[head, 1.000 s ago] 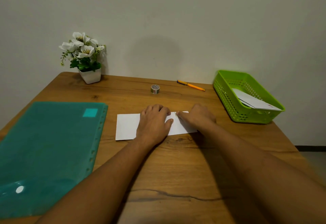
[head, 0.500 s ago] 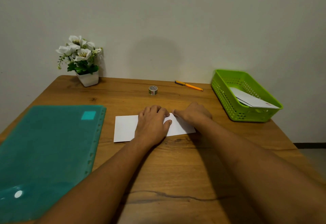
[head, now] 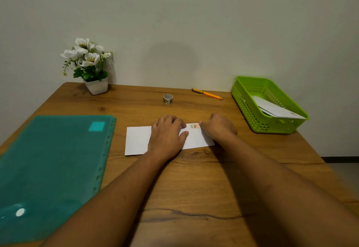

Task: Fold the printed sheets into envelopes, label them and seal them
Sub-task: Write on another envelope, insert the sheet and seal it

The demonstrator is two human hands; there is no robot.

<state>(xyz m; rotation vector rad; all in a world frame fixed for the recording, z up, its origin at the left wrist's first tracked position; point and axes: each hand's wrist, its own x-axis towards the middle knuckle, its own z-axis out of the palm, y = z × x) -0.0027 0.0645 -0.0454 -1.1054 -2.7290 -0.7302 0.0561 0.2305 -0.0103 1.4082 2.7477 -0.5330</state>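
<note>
Status: one folded envelope (head: 137,140) lies flat on the counter (head: 194,180), centre, long edge across, between the teal folder (head: 52,169) and the green basket (head: 250,108). Left grip (head: 167,136) is released, palm flat on the envelope's middle, pinning it down. Right grip (head: 218,126) sits at the far right edge with its fingers curled under; can't tell if it's pinching the paper or just pressing it. A small printed sticker (head: 194,126) sits on the far edge between the two grips, so the seal on this one looks applied or nearly so, probably being rubbed down. No writing visible on the exposed face, so can't confirm the label; it may be on the underside. The basket holds at least one finished envelope (head: 275,109), leaning on the near right rim, count unclear. Tape roll (head: 167,98) and orange pen (head: 206,93) are parked behind, well apart from both grips. My read is that this unit only needs dropping in the basket. Can't see how many sheets are left in the folder, so remaining workload is unknown.
</note>
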